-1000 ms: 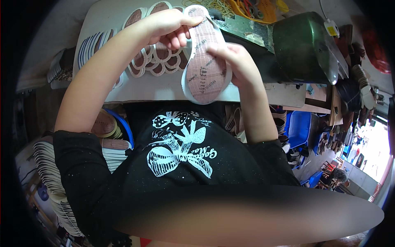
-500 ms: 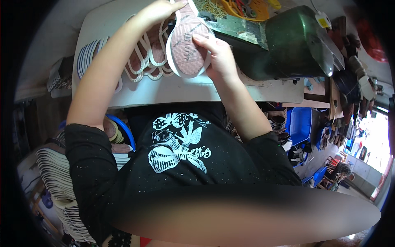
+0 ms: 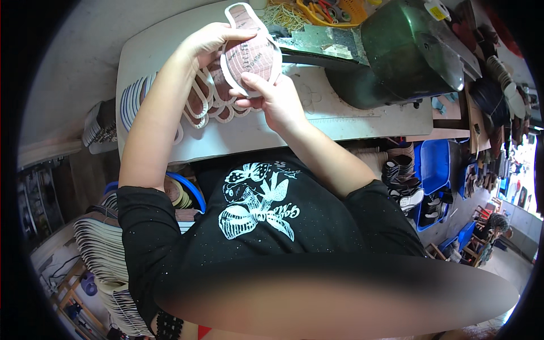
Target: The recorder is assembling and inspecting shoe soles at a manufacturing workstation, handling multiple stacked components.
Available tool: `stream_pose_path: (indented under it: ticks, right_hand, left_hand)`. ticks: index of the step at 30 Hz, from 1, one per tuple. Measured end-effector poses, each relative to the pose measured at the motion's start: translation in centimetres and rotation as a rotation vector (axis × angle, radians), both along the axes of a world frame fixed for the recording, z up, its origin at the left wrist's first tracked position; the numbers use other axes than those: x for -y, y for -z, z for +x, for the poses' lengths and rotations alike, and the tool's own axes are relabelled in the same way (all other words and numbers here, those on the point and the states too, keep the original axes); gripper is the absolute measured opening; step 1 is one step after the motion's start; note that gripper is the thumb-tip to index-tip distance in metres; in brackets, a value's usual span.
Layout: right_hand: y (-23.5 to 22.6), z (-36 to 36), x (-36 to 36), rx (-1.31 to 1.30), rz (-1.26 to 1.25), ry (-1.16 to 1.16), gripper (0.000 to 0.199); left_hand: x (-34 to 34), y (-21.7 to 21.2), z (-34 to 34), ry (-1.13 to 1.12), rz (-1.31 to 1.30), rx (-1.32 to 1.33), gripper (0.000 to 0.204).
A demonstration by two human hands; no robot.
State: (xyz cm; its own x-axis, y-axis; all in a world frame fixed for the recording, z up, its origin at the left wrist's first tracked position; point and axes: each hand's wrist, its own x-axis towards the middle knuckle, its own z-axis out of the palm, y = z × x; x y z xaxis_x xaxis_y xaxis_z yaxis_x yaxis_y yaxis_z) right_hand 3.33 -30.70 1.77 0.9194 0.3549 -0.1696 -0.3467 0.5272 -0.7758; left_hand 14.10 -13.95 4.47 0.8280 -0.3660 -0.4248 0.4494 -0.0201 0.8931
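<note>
Insole (image 3: 255, 56), pinkish brown with a white rim, is up off the white table (image 3: 362, 124), its narrower end pointing away from the wearer of the black shirt (image 3: 334, 243). From where I stand, the left hand (image 3: 218, 42) has it by the left side, thumb laid across the printed face near the narrowing, other fingers curled at the edge and partly hidden behind. The right hand (image 3: 277, 102) clamps the broad near end, thumb on top, fingers underneath (a couple of fingertips peek out below the rim).

Under and beside the hands, more insoles (image 3: 195, 105) lie overlapping on the table, with a row of blue-edged pieces (image 3: 136, 96) at the far left. To the right of the work sits a dark green machine (image 3: 396, 62), its flat arm reaching toward the insole; whether the two touch, I can't tell. Past it is a yellow basket (image 3: 334, 24) of tools, with tangled pale strips (image 3: 289, 17) just beside it.
</note>
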Motion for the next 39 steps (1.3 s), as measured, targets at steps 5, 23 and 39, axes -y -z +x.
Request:
stream_pose_path:
  ticks: [5,23,39]
  right_hand:
    - [0.0,1.7,-0.1,-0.018,0.09,-0.003,0.032]
    - [-0.8,2.9,1.0,0.006,0.044,-0.003,0.04]
    - [-0.4,3.8,1.4,-0.016,-0.048,0.001,0.035]
  left_hand:
    - [-0.5,-1.1,1.1,-0.174,0.539,0.265,0.072]
    - [-2.1,-3.9,3.1,0.561,0.457,0.169,0.031]
    - [-2.9,-3.0,-1.3,0.366,0.575,0.149,0.034]
